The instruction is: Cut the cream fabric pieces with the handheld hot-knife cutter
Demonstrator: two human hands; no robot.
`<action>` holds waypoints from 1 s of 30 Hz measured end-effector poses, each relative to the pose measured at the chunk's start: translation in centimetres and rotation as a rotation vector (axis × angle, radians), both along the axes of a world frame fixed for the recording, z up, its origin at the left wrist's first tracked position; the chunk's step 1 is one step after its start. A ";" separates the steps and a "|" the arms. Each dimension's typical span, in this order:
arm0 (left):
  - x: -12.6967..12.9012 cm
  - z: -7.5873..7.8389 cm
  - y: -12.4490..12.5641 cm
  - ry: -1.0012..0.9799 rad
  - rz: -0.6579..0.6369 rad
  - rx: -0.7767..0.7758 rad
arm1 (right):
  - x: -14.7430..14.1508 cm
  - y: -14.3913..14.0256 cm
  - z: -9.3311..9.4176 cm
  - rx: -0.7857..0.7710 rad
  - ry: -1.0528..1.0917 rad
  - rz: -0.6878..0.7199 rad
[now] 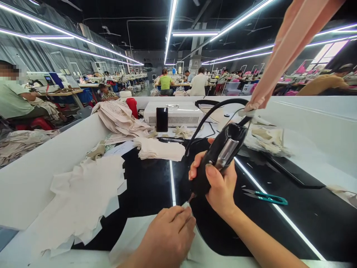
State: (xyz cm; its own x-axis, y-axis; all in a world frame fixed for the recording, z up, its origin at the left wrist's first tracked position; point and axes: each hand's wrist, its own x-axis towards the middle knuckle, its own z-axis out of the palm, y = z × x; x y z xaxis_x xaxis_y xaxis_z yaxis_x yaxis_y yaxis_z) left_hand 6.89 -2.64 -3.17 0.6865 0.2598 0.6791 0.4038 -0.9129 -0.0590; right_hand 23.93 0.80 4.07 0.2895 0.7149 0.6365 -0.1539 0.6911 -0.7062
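My right hand (221, 186) is wrapped round a black corded hand tool (205, 175) with a shiny metal part on its side. The tool slants down to the left, its thin metal tip close to my left fingertips; its exact kind is unclear. A pink cloth strip (290, 56) is tied at its upper end. With its fingers closed, my left hand (173, 234) grips a pale fabric piece (134, 230) at the front of the black table top (145, 190). The fabric edge sticks up at the fingertips, beside the tool tip, and whether they touch cannot be told.
Pale cut pieces (86, 193) lie left, with a smaller stack (161, 149) and a fabric pile (122, 119) behind. Teal thread snips (269, 197) lie right. A phone (162, 120) leans on a white box (184, 111). The black cord (206, 117) loops over the table. Other people sit beyond.
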 end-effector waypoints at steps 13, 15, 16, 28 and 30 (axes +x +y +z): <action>0.1 0.1 0.0 0.000 -0.003 -0.002 | -0.5 -0.1 -0.2 0.001 0.028 0.015; 0.1 0.1 0.0 -0.010 0.000 0.003 | -0.6 -0.2 -0.1 0.016 0.035 0.042; 0.1 0.1 0.1 -0.008 0.002 0.004 | -0.7 -0.2 -0.2 0.023 0.032 0.053; -0.8 0.8 0.4 0.070 -0.017 -0.121 | -0.4 -0.1 0.1 -0.019 0.011 0.052; -1.6 1.2 1.3 0.108 0.016 -0.166 | 0.4 -0.4 0.6 -0.045 -0.020 0.030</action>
